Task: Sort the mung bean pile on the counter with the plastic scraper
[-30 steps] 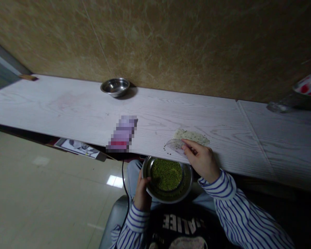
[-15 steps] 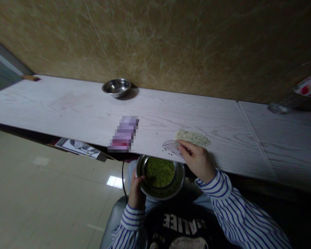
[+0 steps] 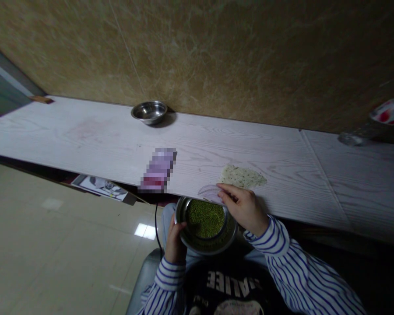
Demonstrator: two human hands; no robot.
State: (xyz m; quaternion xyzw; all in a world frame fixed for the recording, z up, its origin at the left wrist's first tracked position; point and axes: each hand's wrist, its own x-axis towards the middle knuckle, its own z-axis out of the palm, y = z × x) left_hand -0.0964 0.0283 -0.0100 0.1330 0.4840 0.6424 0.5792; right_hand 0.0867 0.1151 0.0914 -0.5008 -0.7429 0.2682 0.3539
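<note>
My left hand (image 3: 176,238) grips the left rim of a steel bowl (image 3: 216,250), held over my lap just under the table's front edge. Green mung beans (image 3: 205,218) cover the bowl's bottom. Pinched between the fingers of my right hand (image 3: 244,205) is a thin, see-through, pale purple sheet (image 3: 207,191) with a curved edge, lying at the table's edge above the bowl. Just beyond that hand, a flat patch of pale grains with dark specks (image 3: 243,176), which looks like rice, is spread on the table.
A small steel bowl (image 3: 149,114) stands at the back of the white wood-grain table (image 3: 101,144), by the wall. Left of my hands lies a pixelated purple rectangle (image 3: 159,170). A clear bottle with a red label (image 3: 385,114) lies at the far right. A black cable (image 3: 156,223) hangs below.
My right hand has drawn the clear sheet a little left and towards the front edge. The few dark grains beside the sheet no longer show there. The held bowl sits slightly further right.
</note>
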